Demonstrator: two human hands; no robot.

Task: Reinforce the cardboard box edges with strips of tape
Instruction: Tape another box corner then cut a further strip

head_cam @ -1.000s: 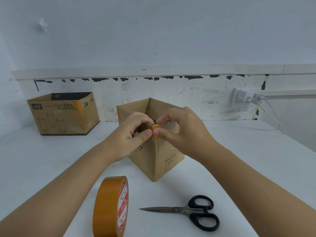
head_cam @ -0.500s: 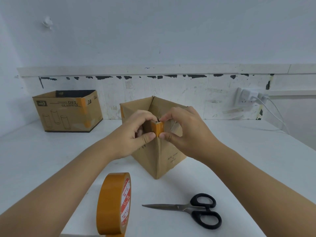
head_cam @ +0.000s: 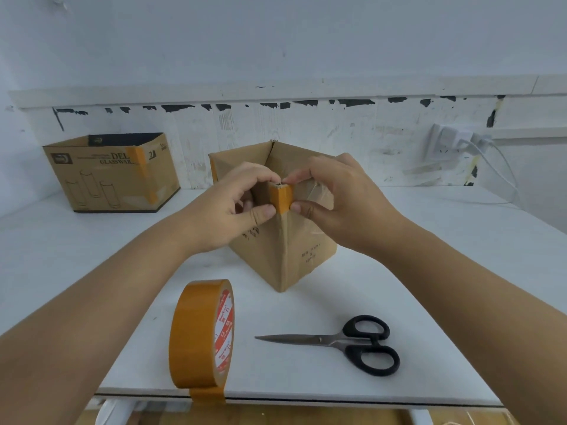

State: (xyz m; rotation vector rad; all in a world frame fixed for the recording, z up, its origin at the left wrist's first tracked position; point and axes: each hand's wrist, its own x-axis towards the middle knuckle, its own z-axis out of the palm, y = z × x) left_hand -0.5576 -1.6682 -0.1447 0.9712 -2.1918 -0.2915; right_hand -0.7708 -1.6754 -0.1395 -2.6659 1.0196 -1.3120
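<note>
**One corner taped at the top, most edges still bare**

The box (head_cam: pixel 283 240) stands open-topped in the middle of the desk (head_cam: pixel 429 240), one upright corner turned toward the person. A short orange strip (head_cam: pixel 281 200) is wrapped over the top of that corner. Both hands are on it: the left hand (head_cam: pixel 228 210) pinches the strip from its side with thumb and curled fingers, and the right hand (head_cam: pixel 337 200) does the same from the other, so each grip is closed on the strip, pressing it onto the cardboard.

Below the strip the corner runs down bare to the desk, and I see no tape on the two faces turned this way. The far corners are hidden from here, so I cannot tell whether they are done. I would judge the job to be at an early stage, with this strip nearly seated.

The roll (head_cam: pixel 202 335) stands on edge near the front, its loose end hanging over the desk lip. The scissors (head_cam: pixel 346 343) lie closed just right of it. A second box (head_cam: pixel 110 176) sits far left by the wall, already carrying orange tape.
</note>
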